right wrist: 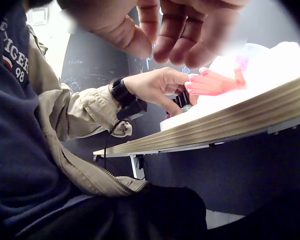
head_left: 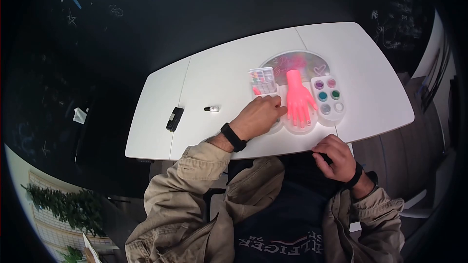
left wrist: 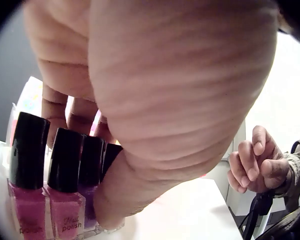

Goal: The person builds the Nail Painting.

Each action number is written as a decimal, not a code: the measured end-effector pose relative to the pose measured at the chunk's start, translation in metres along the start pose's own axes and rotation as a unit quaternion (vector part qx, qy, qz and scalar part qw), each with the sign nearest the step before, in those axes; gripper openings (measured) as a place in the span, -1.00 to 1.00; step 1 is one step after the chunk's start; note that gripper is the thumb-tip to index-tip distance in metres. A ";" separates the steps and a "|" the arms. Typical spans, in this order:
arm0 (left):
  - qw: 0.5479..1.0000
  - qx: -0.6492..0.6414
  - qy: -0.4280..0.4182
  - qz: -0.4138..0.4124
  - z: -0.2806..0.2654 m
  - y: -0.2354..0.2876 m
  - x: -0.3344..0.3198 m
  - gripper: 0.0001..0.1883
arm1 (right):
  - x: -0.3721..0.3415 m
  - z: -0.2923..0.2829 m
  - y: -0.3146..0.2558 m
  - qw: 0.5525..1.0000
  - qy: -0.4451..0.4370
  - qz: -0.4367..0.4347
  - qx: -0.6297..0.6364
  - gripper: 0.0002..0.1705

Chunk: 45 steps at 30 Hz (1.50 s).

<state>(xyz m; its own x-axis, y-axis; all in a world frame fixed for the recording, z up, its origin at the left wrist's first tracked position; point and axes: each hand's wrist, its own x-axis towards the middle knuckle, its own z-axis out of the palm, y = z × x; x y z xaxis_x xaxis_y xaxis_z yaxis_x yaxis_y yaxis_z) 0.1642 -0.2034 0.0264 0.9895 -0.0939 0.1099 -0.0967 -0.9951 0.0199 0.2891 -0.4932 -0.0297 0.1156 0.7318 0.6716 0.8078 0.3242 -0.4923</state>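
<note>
My left hand point(head_left: 259, 116) reaches into a row of nail polish bottles left of a glowing pink model hand point(head_left: 296, 92). In the left wrist view its thumb and fingers close round a black-capped nail polish bottle point(left wrist: 110, 155) at the row's right end, mostly hidden by the thumb. Beside it stand a purple bottle point(left wrist: 89, 202) and two pink bottles point(left wrist: 66, 215), upright with black caps. My right hand point(head_left: 336, 156) hovers by the table's near edge, fingers loosely curled and holding nothing. The model hand lies palm down on a white stand, fingers towards me.
A white tray point(head_left: 340, 113) with several glitter pots is right of the model hand. A clear case point(head_left: 263, 81) of small coloured pieces sits to its left. Farther left lie a small bottle point(head_left: 211, 109) and a black device point(head_left: 174, 119). A grey decorated board point(head_left: 280, 68) is behind.
</note>
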 end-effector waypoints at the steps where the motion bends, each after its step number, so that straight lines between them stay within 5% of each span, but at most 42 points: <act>1: 1.000 -0.002 -0.001 -0.003 0.000 0.000 -0.001 -0.68 | 0.000 0.000 0.000 1.000 0.000 0.000 0.000 -0.71; 10: 0.985 -0.101 0.132 -0.048 -0.044 -0.025 -0.037 -0.56 | 0.000 0.002 0.000 1.000 0.004 -0.006 -0.001 -0.70; 16: 0.957 -0.092 0.195 -0.194 -0.060 -0.085 -0.089 -0.70 | -0.001 0.003 0.000 1.000 -0.005 0.000 -0.002 -0.70; 22: 0.940 -0.092 0.169 -0.280 -0.014 -0.143 -0.137 -0.75 | 0.000 0.005 -0.001 1.000 -0.003 0.003 0.009 -0.70; 30: 0.924 -0.140 0.067 -0.349 0.021 -0.156 -0.149 -0.75 | -0.001 0.005 -0.002 1.000 -0.013 0.012 0.003 -0.70; 36: 0.946 -0.142 0.139 -0.255 -0.033 -0.100 -0.122 -0.80 | 0.001 0.004 -0.002 1.000 -0.016 0.012 0.000 -0.70; 39: 0.958 -0.171 0.179 -0.143 -0.072 -0.048 -0.101 -0.83 | 0.000 0.004 -0.002 1.000 -0.017 0.014 0.002 -0.70; 45: 0.979 -0.123 0.160 0.006 -0.057 0.001 -0.061 -0.80 | 0.000 0.002 -0.003 1.000 -0.010 0.008 0.007 -0.71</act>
<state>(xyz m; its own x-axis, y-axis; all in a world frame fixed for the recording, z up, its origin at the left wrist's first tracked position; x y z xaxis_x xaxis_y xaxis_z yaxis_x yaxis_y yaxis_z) 0.0974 -0.1966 0.0764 0.9075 -0.0517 0.4169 -0.1694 -0.9532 0.2503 0.2854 -0.4929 -0.0298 0.1169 0.7496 0.6515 0.7981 0.3195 -0.5108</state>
